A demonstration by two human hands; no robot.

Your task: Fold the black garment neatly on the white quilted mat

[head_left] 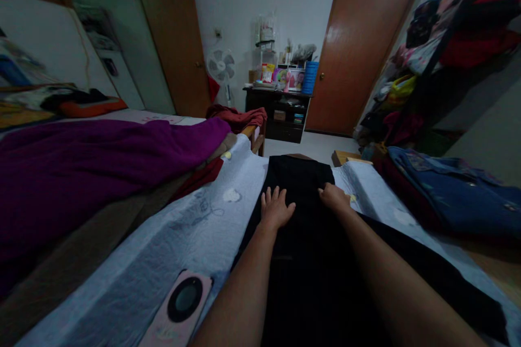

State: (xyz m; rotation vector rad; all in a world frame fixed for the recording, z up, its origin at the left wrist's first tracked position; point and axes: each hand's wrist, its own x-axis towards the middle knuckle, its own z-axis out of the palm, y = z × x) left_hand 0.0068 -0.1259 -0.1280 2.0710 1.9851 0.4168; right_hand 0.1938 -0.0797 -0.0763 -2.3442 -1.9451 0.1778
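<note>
A black garment (pixel 303 217) lies spread over a pale patterned sheet (pixel 215 217), one dark part reaching out to the lower right. My left hand (pixel 277 208) rests on the garment's left side with its fingers spread, holding nothing. At the garment's upper right edge is my right hand (pixel 334 197), its fingers bent together at the black cloth. A pinch of the edge shows at its fingertips. Both forearms stretch over the cloth from the bottom of the view.
A pink phone-like object (pixel 179 309) lies at the lower left. Purple cloth (pixel 106 168) covers the left side, and folded denim (pixel 464 190) sits at the right. Beyond are a fan (pixel 222 65), a dark cabinet (pixel 277 119) and hanging clothes (pixel 468 38).
</note>
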